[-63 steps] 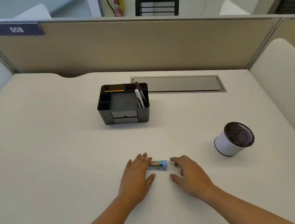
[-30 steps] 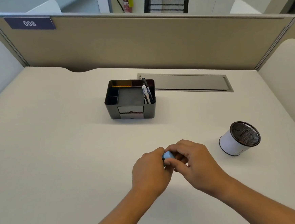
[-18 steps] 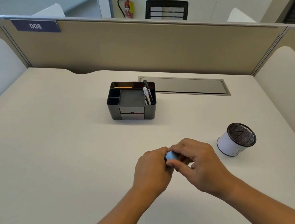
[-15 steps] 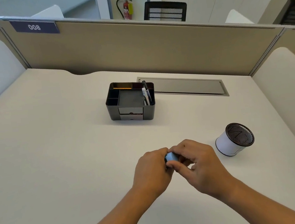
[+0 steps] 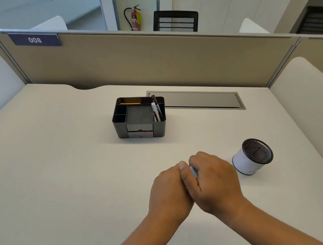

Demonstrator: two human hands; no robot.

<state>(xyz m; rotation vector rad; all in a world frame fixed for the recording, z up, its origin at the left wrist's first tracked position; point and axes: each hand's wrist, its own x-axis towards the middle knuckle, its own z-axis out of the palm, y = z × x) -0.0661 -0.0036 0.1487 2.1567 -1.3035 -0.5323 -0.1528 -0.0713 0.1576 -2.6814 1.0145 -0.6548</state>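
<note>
Both hands meet just above the white desk (image 5: 64, 178), near its front. My left hand (image 5: 169, 189) and my right hand (image 5: 213, 180) are curled together around a small light-blue box (image 5: 194, 171). Only a thin blue sliver of it shows between the right thumb and the left knuckles; the rest is hidden inside the hands.
A black desk organiser (image 5: 139, 117) with pens (image 5: 157, 111) and a pencil stands at mid-desk. A white cup with a black mesh insert (image 5: 253, 156) stands just right of my hands. A grey cable hatch (image 5: 195, 100) lies flush near the beige partition (image 5: 152, 61).
The blue box lay on the desk between my flat hands; both hands have since picked it up and closed tighter over it, so less of it shows now.
</note>
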